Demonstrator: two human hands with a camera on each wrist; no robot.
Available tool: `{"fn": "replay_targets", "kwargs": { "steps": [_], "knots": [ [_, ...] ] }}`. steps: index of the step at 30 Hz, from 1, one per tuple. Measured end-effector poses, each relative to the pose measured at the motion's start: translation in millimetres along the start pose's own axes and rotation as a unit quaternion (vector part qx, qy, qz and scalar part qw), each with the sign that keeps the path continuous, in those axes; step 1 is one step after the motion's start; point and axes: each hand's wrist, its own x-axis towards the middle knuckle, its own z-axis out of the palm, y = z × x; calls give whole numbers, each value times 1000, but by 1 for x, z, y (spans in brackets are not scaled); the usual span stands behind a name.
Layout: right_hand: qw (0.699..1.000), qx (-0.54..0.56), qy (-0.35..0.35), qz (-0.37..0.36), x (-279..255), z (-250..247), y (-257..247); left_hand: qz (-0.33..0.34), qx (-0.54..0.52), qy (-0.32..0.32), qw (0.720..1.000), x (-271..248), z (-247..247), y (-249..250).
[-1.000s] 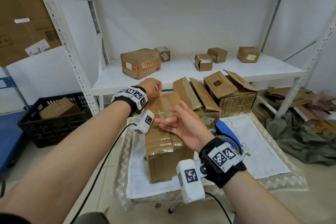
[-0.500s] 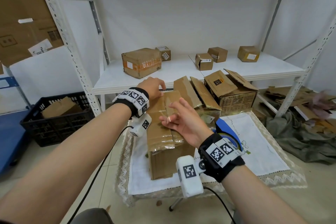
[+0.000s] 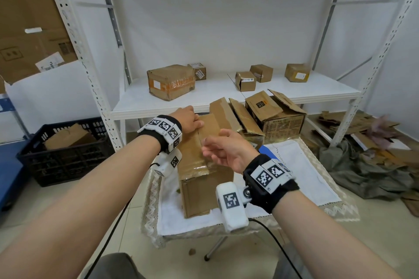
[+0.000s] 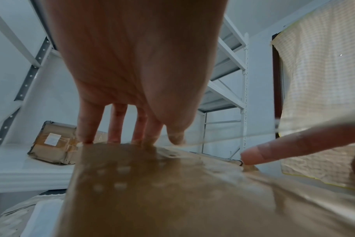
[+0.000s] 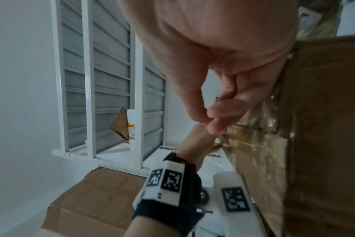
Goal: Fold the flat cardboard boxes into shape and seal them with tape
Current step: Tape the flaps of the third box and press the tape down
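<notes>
Two hands work my brown cardboard box [image 3: 204, 179] on the cloth-covered desk [image 3: 301, 176], its long axis running away from me: my left hand [image 3: 189, 118] presses straight fingers [image 4: 85, 126] on the far end, my right hand [image 3: 226, 149], nearer the middle seam, pinches a clear strip of packing tape [image 4: 223, 136] that stretches toward the left thumb. Next, I judge, the tape goes down along that seam. Beyond it an open brown carton [image 3: 278, 115] shows no contents I can make out; the black plastic crate [image 3: 61, 156] on the floor at left holds folded cardboard.
</notes>
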Motion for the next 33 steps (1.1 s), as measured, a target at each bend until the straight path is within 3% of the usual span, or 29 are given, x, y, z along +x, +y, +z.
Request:
{"fn": "replay_targets", "kwargs": {
  "steps": [16, 25, 33],
  "knots": [
    [990, -136, 35, -7, -10, 3, 12, -19, 10, -32, 999, -14, 3, 10],
    [953, -302, 9, -9, -2, 9, 7, -14, 37, -22, 999, -26, 7, 20],
    [922, -385, -30, 9, 1, 13, -5, -8, 55, -17, 998, -36, 2, 27]
  ]
}}
